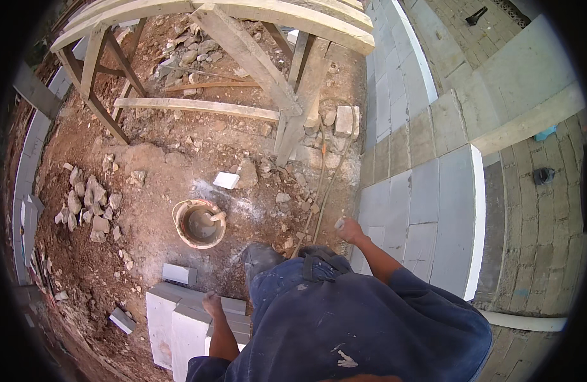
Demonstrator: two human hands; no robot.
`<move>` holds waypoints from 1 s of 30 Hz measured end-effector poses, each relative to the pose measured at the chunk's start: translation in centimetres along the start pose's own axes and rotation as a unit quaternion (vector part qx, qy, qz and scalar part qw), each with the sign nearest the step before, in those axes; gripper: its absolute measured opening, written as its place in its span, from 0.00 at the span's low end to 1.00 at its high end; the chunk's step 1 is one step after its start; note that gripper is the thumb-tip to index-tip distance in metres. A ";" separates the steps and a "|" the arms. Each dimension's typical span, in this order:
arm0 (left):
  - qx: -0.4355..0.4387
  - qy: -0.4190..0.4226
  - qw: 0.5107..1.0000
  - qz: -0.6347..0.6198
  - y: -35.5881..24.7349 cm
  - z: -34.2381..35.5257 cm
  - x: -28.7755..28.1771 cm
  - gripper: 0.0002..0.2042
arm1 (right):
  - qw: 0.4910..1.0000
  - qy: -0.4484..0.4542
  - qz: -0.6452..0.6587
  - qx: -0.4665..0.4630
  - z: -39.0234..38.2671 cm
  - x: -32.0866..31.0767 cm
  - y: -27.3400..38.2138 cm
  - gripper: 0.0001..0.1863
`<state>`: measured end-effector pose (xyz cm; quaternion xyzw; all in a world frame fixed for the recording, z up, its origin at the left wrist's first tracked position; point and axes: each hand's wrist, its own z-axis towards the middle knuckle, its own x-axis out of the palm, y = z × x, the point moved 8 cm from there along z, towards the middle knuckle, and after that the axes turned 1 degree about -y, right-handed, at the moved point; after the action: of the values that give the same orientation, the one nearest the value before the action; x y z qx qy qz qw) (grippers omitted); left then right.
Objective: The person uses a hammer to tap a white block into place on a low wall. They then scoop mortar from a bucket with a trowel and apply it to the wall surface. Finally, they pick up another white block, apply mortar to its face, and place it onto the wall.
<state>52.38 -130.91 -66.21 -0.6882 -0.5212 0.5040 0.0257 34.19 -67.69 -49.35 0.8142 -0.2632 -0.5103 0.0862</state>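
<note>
My left hand (212, 304) hangs at my left side, just above a stack of pale grey-white blocks (160, 325). Its fingers look loosely curled, with nothing visible in them. Whether it touches the top block I cannot tell. Out to my right, my right hand (349, 230) is closed beside the pale block wall (422, 210). A small whitish spot shows at its fingertips, too small to make out. In front of me on the ground stands a bucket (179, 224) with greyish contents and a pale-handled tool (217, 217) at its rim.
A wooden trestle (242, 60) spans the far side. Loose stones (90, 200) lie to the left. A white block piece (226, 180) rests beyond the bucket. A hose (321, 191) runs along the wall's foot. Another small block (122, 320) lies near the stack.
</note>
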 end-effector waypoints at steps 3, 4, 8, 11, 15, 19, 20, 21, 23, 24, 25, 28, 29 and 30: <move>0.044 -0.112 0.991 -0.054 -15.8 8.4 -8.2 0.20 | 0.983 -0.107 0.107 0.100 -4.1 -1.9 -6.5 0.12; 0.054 -0.121 0.987 -0.090 -18.4 11.6 -10.0 0.19 | 0.976 -0.127 0.125 0.125 -6.0 -3.6 -5.6 0.13; 0.167 -0.104 0.970 -0.146 -33.3 16.0 -11.0 0.07 | 0.916 -0.222 0.190 0.274 -10.0 -3.1 -9.2 0.14; 0.185 0.032 0.976 -0.111 -39.9 16.2 -4.0 0.09 | 0.889 -0.213 0.177 0.366 -10.2 6.1 -16.5 0.15; 0.125 0.124 0.983 -0.055 -43.6 11.8 8.1 0.14 | 0.872 -0.085 0.235 0.420 -10.1 8.1 -14.3 0.29; 0.210 0.173 0.959 0.084 -45.6 10.6 20.4 0.19 | 0.871 -0.047 0.263 0.412 -5.2 10.7 -19.2 0.28; 0.194 0.189 0.949 0.160 -45.6 11.7 24.1 0.20 | 0.875 -0.051 0.252 0.409 -3.3 9.4 -21.1 0.27; 0.203 0.206 0.941 0.178 -48.3 9.9 26.5 0.20 | 0.899 -0.060 0.234 0.366 -1.1 6.4 -22.8 0.26; 0.215 0.245 0.919 0.222 -57.2 2.4 28.6 0.21 | 0.903 -0.106 0.258 0.328 2.8 0.5 -27.3 0.23; 0.229 0.183 0.927 0.233 -56.6 4.3 30.7 0.20 | 0.891 -0.140 0.298 0.314 5.8 -1.8 -29.7 0.22; 0.239 0.156 0.926 0.249 -57.9 5.1 33.6 0.19 | 0.823 -0.212 0.393 0.351 8.2 -2.7 -34.1 0.23; 0.214 0.145 0.933 0.250 -65.5 3.5 38.0 0.16 | 0.837 -0.276 0.360 0.306 16.5 -16.4 -33.7 0.16; 0.187 0.212 0.935 0.216 -70.1 0.2 39.0 0.18 | 0.829 -0.305 0.390 0.259 19.4 -19.4 -34.6 0.12; 0.257 0.217 0.928 0.163 -73.1 -1.0 40.6 0.20 | 0.820 -0.331 0.421 0.200 23.0 -22.2 -34.8 0.08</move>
<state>0.49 -66.97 -51.82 -0.8262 -0.2364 0.4559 0.2317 18.31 -23.81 -56.78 0.4056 -0.6895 -0.5990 0.0353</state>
